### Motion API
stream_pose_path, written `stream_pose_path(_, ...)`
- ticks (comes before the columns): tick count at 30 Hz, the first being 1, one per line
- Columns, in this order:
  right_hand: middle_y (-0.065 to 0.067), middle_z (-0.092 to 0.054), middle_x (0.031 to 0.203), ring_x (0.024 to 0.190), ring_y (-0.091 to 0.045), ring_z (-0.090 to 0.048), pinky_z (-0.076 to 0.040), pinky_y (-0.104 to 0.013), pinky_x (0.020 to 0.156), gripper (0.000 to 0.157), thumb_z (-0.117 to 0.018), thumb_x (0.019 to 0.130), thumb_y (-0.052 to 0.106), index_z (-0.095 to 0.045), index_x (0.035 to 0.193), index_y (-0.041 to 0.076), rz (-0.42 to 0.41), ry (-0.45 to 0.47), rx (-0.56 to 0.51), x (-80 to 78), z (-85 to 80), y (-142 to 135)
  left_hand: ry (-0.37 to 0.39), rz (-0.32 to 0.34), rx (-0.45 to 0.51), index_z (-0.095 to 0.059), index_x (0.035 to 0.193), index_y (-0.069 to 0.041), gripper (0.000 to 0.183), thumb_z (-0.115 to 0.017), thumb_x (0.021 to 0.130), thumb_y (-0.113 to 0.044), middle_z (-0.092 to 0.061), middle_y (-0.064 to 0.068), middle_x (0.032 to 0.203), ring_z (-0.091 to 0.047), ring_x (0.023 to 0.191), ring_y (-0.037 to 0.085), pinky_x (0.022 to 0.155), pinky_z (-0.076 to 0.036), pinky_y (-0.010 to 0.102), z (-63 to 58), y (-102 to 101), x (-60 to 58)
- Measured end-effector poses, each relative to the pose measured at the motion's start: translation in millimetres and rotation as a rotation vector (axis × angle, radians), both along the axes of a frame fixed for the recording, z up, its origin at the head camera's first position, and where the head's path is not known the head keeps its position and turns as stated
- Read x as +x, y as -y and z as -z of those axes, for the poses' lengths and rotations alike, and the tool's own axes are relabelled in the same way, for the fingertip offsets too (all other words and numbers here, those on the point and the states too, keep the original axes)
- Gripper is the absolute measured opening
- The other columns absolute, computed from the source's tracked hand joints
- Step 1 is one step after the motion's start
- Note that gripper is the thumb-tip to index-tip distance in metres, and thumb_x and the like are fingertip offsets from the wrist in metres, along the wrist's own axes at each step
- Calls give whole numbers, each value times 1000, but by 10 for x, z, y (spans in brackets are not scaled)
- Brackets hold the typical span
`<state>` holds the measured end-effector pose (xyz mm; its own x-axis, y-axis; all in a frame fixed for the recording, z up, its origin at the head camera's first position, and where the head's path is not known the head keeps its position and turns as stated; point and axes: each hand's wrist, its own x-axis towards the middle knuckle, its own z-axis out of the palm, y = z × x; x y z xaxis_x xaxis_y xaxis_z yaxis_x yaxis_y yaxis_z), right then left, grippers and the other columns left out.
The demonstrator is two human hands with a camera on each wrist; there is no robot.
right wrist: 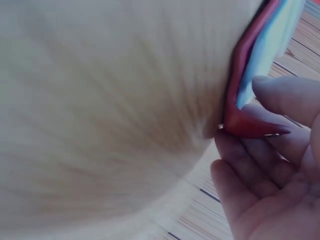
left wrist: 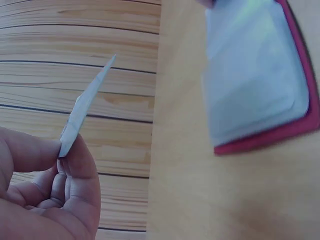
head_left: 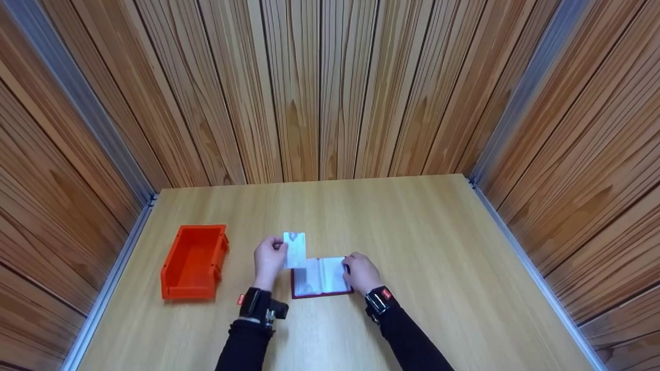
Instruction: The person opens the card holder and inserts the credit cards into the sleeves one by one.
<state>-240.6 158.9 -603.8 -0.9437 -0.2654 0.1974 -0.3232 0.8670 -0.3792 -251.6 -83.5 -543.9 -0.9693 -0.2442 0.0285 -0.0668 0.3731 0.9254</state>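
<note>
My left hand pinches a pale card between thumb and fingers. In the left wrist view the card is seen nearly edge-on, tilted up above the fingertips. An open card holder with a dark red cover and clear plastic sleeves lies on the table, just below the card in the head view. At its right side my right hand grips the edge. The right wrist view shows the thumb over the sleeves and fingers behind the red cover.
An orange-red open bin stands on the light wooden table, left of my left hand. Wood-plank walls enclose the table at the back and both sides, with metal rails along the edges.
</note>
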Motion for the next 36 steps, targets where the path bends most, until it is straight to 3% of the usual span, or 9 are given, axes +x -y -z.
stream_pose_path(3, -13, -64, 97, 91, -31, -62, -50, -44, 84, 26, -76, 80, 7, -71, 104, -3, 17, 47, -37, -5, -48, 2, 1, 5, 23, -66, 104, 7, 17, -64, 90, -2, -66, 17, 97, -62, 93, 32, 84, -51, 43, 45, -65, 36)
stream_pose_path(6, -13, -65, 99, 94, -31, -62, -50, -45, 85, 28, -76, 83, 11, -70, 107, -2, 35, 30, -95, 0, -100, 21, -13, 12, 44, -66, 102, 7, 15, -64, 89, -1, -67, 16, 95, -63, 93, 31, 84, -51, 43, 94, -129, 70)
stream_pose_path(12, -12, -67, 98, 91, -27, -64, -52, -39, 81, 26, -71, 89, 12, -68, 111, -4, -1, -11, -345, 12, -242, 125, -85, 31, 33, -67, 94, 7, 9, -66, 86, 2, -66, 13, 86, -62, 85, 29, 80, -51, 42, 175, -240, 129)
stream_pose_path(18, -6, -67, 94, 88, -22, -64, -53, -36, 79, 26, -66, 93, 13, -67, 114, -3, 19, 139, -499, 31, -332, 210, -61, 46, 38, -67, 93, 4, 8, -66, 86, 1, -66, 11, 87, -63, 86, 28, 80, -51, 41, 211, -359, 160)
stream_pose_path(25, -6, -66, 85, 73, -19, -66, -57, -37, 67, 28, -63, 96, 12, -62, 117, -6, 23, 268, -672, 71, -330, 281, -13, 66, 61, -66, 93, 3, 7, -67, 87, 0, -65, 9, 87, -62, 86, 26, 81, -51, 41, 234, -457, 199)
stream_pose_path(36, -3, -63, 76, 61, -12, -60, -56, -32, 57, 24, -65, 90, 1, -58, 111, -9, 19, 283, -707, 58, -292, 320, -58, 81, 48, -66, 90, 3, 5, -67, 86, 1, -64, 8, 84, -61, 83, 24, 77, -51, 38, 260, -493, 207)
